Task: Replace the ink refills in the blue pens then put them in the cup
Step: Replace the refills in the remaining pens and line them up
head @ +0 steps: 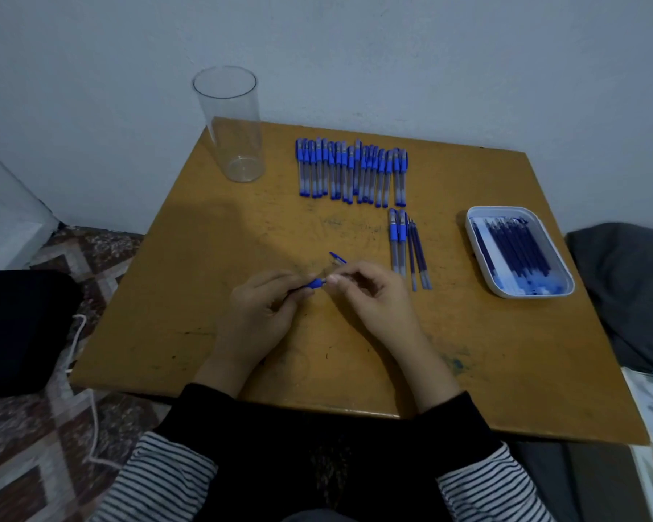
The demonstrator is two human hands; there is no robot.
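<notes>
Blue pen (315, 284), one, is held over the near middle of the table (204, 258): the left hand (257, 310) grips its barrel, the right hand (370, 292) pinches its tip. Far row: about twenty pens (351, 171). One cup (234, 126) stands far left.

Scuffed ochre wooden bench (204, 295) pushed against a pale blue-grey wall (393, 50). Patterned brown rug (34, 465) on the left, dark grey cloth (626, 288) on the right. Dim light.

One cup (229, 126) — one tray (476, 250).
</notes>
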